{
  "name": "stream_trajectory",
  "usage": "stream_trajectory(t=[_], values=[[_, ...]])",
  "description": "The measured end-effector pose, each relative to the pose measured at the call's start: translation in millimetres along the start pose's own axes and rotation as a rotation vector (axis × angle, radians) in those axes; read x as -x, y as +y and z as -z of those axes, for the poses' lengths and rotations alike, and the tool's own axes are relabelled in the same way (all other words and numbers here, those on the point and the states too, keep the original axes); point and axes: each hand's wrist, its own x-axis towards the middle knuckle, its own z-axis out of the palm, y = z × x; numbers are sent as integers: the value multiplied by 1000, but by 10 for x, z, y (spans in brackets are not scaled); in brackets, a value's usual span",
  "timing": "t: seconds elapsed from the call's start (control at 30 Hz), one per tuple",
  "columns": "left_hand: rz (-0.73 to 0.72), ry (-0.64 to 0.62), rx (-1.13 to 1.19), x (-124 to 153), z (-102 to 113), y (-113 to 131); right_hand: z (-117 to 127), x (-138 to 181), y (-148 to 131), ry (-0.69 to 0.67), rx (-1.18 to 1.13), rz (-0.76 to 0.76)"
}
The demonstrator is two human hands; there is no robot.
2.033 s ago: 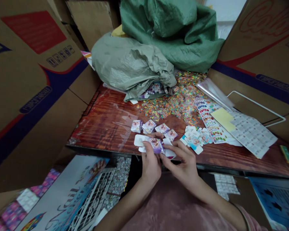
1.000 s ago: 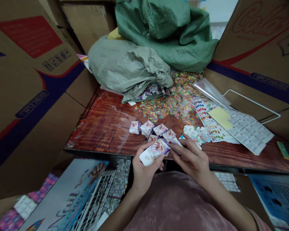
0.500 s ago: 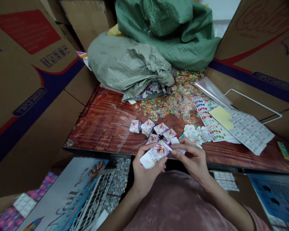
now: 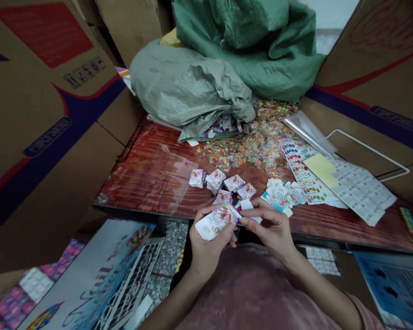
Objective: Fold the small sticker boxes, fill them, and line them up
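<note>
Fingers (image 4: 226, 232) hold purple-white packet (image 4: 211, 223); panel (image 4: 105, 254) reads "Nail".

hands (image 4: 208, 243): 2 | sacks (image 4: 182, 91): 2 | laid-out purple-white stacks (image 4: 215, 178): 5 | large brown printed cartons (image 4: 48, 169): 2

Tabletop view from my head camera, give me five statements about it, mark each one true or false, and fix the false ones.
1. The left hand holds a purple-and-white carton. True.
2. The right hand is up at the sacks. False: its fingertips are at the carton's right end.
3. Small purple-and-white stacks stand on the table just beyond the hands. True.
4. The dark green sack lies nearer the hands than the grey-green sack. False: the grey-green one is nearer.
5. Blue-and-white cards lie to the right of the stacks. True.
</note>
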Motion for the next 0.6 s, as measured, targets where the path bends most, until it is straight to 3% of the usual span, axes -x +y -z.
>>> stream_trajectory(t=[0.27,0.5,0.6], values=[[-101,-16,116,-45,116,-40,-202,-35,5,31,73,53],[-125,273,-4,-158,302,-56,-502,-25,-38,-95,99,77],[-93,333,-12,-209,431,-91,-646,-39,-58,-100,127,91]])
